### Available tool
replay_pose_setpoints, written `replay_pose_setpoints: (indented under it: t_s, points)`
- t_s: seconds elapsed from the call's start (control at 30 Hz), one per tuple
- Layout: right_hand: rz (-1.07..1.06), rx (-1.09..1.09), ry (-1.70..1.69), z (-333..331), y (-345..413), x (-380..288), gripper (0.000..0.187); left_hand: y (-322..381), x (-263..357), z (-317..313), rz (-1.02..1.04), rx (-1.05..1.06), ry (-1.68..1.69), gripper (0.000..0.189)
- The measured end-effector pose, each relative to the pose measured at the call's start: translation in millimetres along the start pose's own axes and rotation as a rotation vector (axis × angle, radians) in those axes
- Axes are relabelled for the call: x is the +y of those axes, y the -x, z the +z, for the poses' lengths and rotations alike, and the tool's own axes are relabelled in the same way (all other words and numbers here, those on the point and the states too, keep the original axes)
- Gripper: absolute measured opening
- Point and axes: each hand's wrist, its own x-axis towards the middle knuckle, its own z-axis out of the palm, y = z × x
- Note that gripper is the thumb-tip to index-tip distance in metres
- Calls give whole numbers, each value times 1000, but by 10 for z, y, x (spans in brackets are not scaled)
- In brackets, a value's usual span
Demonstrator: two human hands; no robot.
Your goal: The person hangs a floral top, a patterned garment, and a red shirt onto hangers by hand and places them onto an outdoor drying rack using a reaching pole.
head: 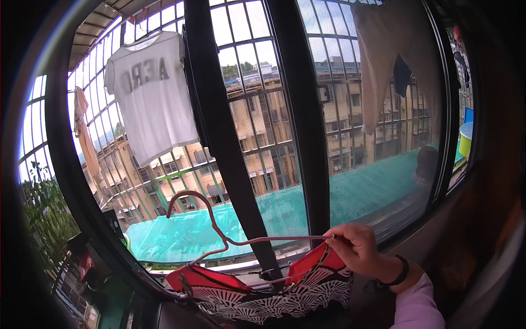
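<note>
My right hand [357, 251], with a black band at the wrist, pinches the right end of a pinkish clothes hanger [279, 238] and the garment's edge there. The hanger's hook points up and to the left, in front of the window. A red garment with a black-and-white fan pattern [263, 304] hangs about the hanger. Its left red part [181, 277] lies around the hanger's left arm, and its right part reaches up to my fingers. My left hand is out of view.
A dark sliding window frame [230, 123] with a mesh screen [271, 144] stands before me. Beyond it are a turquoise ledge cover [189, 236] and metal security bars [246, 53]. A white T-shirt [156, 103] with lettering and light trousers [374, 70] hang outside. Plants [45, 201] are at left.
</note>
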Motion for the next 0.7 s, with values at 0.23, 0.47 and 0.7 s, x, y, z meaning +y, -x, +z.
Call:
replay_pose_setpoints:
  t_s: [0.23, 0.47, 0.7]
  points:
    - [14, 3, -100, 38, -245, -79, 8, 142, -83, 490, 69, -181, -79, 32]
    - [-36, 66, -140, 45, -373, -171, 7, 66, 131, 843, 63, -195, -52, 31]
    - [-15, 113, -86, -59, -416, -248, 6, 74, -45, 886, -19, -228, -3, 28]
